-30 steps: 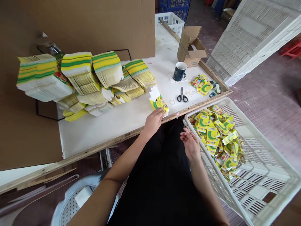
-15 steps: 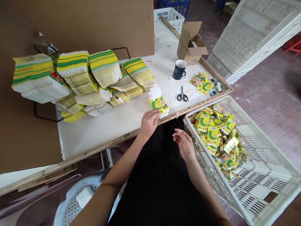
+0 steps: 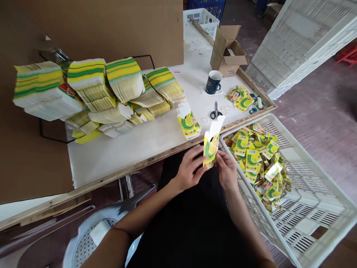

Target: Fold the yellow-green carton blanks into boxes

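Observation:
Over my lap, just off the table edge, a small yellow-green carton (image 3: 210, 149) stands upright with its white end flaps raised and unfolded. My right hand (image 3: 228, 172) pinches its lower right edge between thumb and fingers. My left hand (image 3: 191, 169) grips the carton's left side, its fingers slightly blurred and its thumb near the bottom. Behind them, more flat cartons (image 3: 189, 124) of the same print lie on the table near its front edge, white flaps pointing away from me.
Bundled stacks of flat cartons (image 3: 125, 80) fill the table's left side. Scissors (image 3: 215, 111), rubber bands (image 3: 225, 109), a dark mug (image 3: 213, 82) and an open cardboard box (image 3: 227, 52) stand or lie rightward. A white crate (image 3: 315, 160) with many small cartons sits at right.
A carton has come off the small pile on the table into my hands. My left hand has moved right and toward me; my right hand has closed on the carton.

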A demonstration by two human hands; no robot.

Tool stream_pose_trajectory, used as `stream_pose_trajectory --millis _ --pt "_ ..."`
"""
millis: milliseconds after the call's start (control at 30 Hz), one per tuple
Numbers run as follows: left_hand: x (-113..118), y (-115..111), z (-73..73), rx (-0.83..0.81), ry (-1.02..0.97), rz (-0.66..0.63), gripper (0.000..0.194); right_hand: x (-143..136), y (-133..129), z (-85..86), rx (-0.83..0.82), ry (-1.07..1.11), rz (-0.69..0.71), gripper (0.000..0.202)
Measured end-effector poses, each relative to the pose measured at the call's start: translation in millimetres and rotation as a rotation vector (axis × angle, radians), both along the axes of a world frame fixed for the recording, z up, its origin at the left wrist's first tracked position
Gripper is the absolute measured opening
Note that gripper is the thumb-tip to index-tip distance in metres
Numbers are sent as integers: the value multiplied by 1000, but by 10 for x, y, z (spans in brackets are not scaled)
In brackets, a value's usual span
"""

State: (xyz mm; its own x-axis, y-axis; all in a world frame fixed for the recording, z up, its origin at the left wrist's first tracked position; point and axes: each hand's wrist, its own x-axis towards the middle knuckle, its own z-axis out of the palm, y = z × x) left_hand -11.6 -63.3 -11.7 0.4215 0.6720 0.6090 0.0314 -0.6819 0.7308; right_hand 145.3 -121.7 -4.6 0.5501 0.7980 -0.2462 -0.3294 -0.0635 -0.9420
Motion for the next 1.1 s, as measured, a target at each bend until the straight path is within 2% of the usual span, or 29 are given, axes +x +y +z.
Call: stream_pose_trajectory --millis 67,100,167,233,333,433,600,733,867,1000,1100 --pt "16 31 46 -239 -126 74 62 -39 -36 -10 8 -15 24 39" --pt "27 53 71 -380 -178 37 67 -63 -48 -11 11 -18 46 39" --pt "50 99 109 -631 -239 -148 68 -108 -61 -10 18 -9 94 37" --pt "61 128 127 -797 -257 -343 67 -136 -64 -8 30 10 135 36" --pt "54 133 134 -926 -316 -460 63 -147 -72 -6 40 15 175 34" --pt "45 114 151 -963 -357 -452 57 -144 -100 4 49 -5 166 31" --pt "73 84 179 -991 -288 -352 58 -155 -134 40 56 -17 165 33" --pt "101 73 163 -903 -187 -175 51 -178 -122 16 35 -44 150 38" --pt "127 63 130 -841 -123 -140 48 -190 -115 -57 47 -143 84 36" --pt "134 29 103 -808 -149 -82 71 -160 -111 -91 82 -244 38 30" --pt "115 13 115 -818 -158 -114 77 -118 -106 -77 97 -348 58 29"
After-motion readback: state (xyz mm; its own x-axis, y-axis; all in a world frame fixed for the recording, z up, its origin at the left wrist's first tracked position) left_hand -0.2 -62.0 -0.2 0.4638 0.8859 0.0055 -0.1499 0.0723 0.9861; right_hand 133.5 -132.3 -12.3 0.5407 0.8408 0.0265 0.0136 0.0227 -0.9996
